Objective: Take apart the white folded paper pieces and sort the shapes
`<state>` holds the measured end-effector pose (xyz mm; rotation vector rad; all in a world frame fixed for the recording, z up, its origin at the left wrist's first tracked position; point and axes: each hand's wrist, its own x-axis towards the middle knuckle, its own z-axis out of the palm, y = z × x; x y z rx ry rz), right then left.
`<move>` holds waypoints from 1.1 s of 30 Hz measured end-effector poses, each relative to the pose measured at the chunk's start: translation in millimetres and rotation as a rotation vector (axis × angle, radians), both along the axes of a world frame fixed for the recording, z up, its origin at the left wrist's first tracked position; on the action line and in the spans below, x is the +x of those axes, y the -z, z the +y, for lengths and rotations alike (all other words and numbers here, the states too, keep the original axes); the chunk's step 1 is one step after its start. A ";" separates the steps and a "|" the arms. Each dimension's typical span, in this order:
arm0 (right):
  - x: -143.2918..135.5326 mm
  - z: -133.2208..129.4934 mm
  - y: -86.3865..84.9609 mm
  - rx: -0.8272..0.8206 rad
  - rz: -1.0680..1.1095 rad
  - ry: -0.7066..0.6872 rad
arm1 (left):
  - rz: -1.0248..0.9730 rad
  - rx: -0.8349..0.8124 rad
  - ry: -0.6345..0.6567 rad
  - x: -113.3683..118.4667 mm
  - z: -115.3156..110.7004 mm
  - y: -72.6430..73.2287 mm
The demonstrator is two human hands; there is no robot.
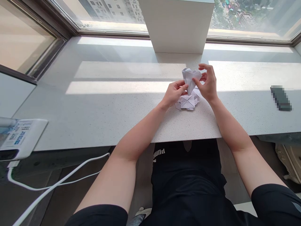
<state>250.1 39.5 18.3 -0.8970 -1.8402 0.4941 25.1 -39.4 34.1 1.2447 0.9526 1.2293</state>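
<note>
A white folded-paper piece (pixel 191 80), wide and fluted at the top and narrowing to a point below, is held up between both hands. My left hand (pixel 175 92) pinches it near its lower left side, thumb in front. On its right edge my right hand (pixel 208 82) has a grip with the thumb, the other fingers curled behind and above. Beneath the hands, several more folded white papers (pixel 187 102) lie in a small pile, one showing creases that cross at its middle. My left fingers partly hide that pile.
The speckled white counter (pixel 113 116) runs along the windows. A white block-like pillar (pixel 178 26) stands at the back. A dark pixelated object (pixel 281 98) lies at right. At left sits a white device (pixel 25 138) with a white cable (pixel 58 182) hanging below the counter edge.
</note>
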 end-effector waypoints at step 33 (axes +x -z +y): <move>-17.1 -13.4 -8.2 -0.538 0.226 -0.307 | -0.084 -0.046 -0.134 -5.0 11.4 -4.4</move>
